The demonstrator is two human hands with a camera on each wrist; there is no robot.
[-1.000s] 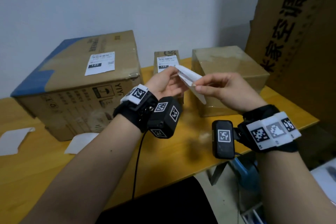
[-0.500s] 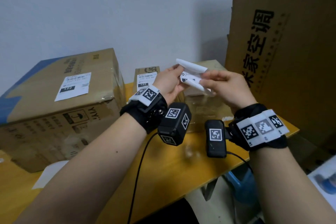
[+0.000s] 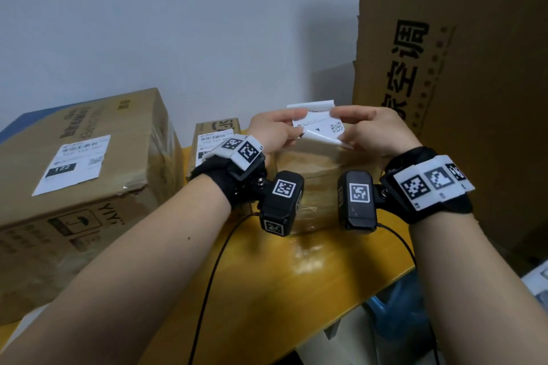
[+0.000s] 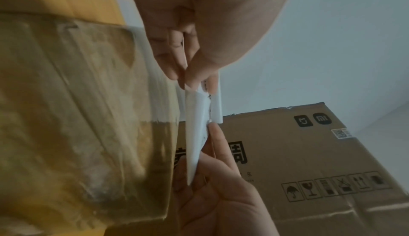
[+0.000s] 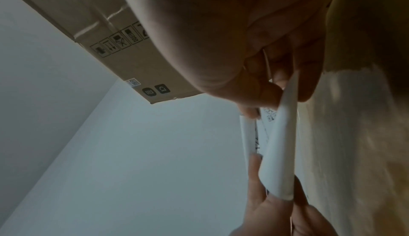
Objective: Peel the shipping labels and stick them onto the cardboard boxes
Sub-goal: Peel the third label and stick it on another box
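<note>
A white shipping label [image 3: 318, 124] with a QR code is held in the air between both hands, above a taped cardboard box [image 3: 314, 169] that bears no label. My left hand [image 3: 274, 130] pinches its left edge and my right hand [image 3: 366, 130] pinches its right edge. A white backing sheet [image 3: 321, 139] curls away below the label; the wrist views show it as a loose flap [image 4: 197, 134] [image 5: 278, 152]. The label's top edge folds back. A large box [image 3: 80, 169] at the left and a small box [image 3: 213, 139] behind my left wrist each carry a label.
The boxes stand on a yellow table [image 3: 296, 270] against a pale wall. A tall cardboard carton [image 3: 462, 74] with black characters rises at the right. Black cables run from the wrist cameras across the table. The table's front edge [image 3: 370, 293] lies near my right forearm.
Both hands have spread the label out flat and wide, face toward me, over the taped box. The backing has come further away from it. The head view has turned right.
</note>
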